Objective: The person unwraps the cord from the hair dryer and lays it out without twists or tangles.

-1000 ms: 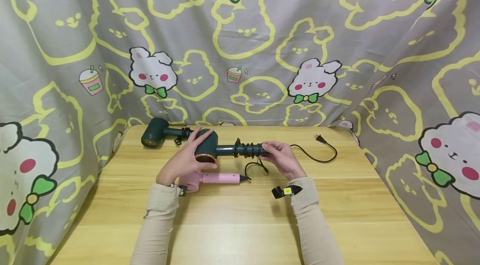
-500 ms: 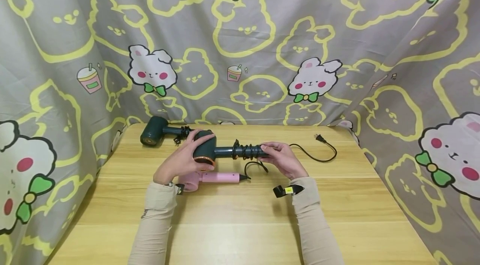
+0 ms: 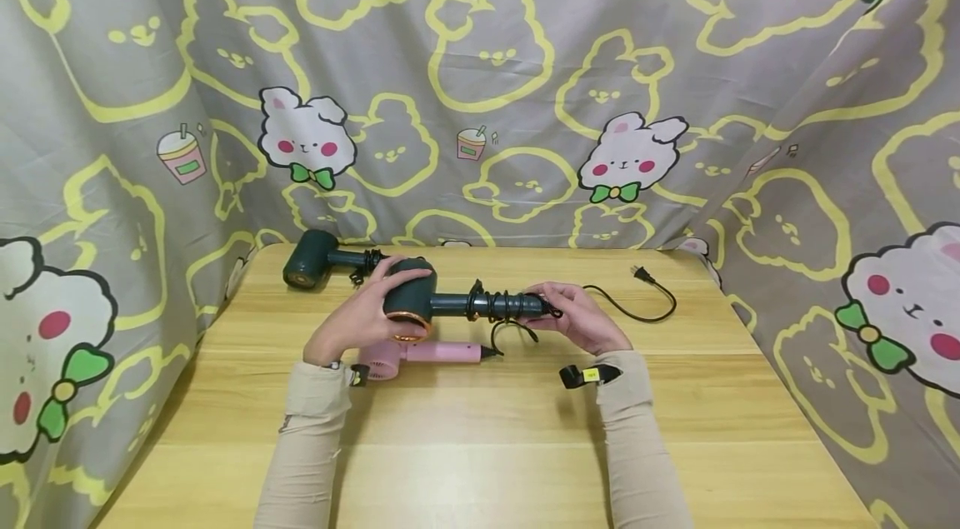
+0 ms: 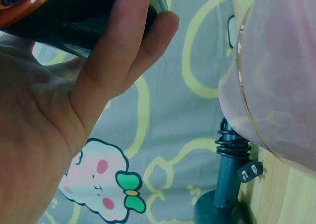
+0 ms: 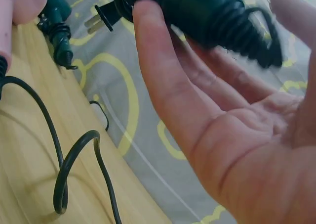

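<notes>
My left hand (image 3: 348, 321) grips the round head of a dark green hair dryer (image 3: 409, 293) with a copper-coloured ring. The dryer is held level above the table, its handle pointing right and wrapped in black cord. At the handle's end is my right hand (image 3: 583, 321). In the right wrist view, straight fingers (image 5: 163, 70) lie under the handle while the thumb stands away from it. A pink hair dryer (image 3: 442, 353) lies on the table below, partly covered by my left hand.
A second dark green hair dryer (image 3: 310, 260), cord wound round its handle, lies at the back left. On the right, a black cord (image 3: 670, 296) ends in a two-pin plug (image 3: 641, 272). Patterned curtains (image 3: 517, 204) enclose the wooden table (image 3: 480, 446).
My right hand has shifted slightly right and loosened from the handle's end, which now shows more. The left hand keeps its grip on the green hair dryer, nearly still.
</notes>
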Available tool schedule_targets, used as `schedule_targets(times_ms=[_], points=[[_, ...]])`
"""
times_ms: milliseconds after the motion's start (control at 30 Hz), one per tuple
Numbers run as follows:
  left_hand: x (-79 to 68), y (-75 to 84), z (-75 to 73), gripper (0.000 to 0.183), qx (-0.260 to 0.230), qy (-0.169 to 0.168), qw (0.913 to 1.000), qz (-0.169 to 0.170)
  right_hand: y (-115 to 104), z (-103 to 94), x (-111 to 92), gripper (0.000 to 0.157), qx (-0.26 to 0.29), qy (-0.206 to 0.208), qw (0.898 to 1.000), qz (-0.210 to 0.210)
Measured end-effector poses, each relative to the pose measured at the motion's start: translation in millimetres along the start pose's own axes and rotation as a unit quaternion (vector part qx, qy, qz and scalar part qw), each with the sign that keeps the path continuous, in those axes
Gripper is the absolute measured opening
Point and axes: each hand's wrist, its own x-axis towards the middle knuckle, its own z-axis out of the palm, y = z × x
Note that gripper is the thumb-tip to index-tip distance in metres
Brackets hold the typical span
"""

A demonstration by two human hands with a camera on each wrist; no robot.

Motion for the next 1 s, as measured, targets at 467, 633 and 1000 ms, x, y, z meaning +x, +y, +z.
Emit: schedule_targets(times_ms=[467, 633, 1000], points=[[-0.7, 7.7, -1.4, 0.091, -0.028, -0.008, 0.9992, 0.026, 12, 9.6, 16, 0.061, -0.044, 0.001, 0.999, -0.01], [-0.5, 12.0, 0.1, 0.092, -0.022, -0.015, 0.9994, 0.021, 15, 19.2, 21, 0.082, -0.036, -0.102, 0.993, -0.052], [-0.2, 10.3, 3.4, 0.091, -0.035, -0.031, 0.9987, 0.02, 13, 28.4, 18, 0.036, 0.018, -0.132, 0.99, -0.044]])
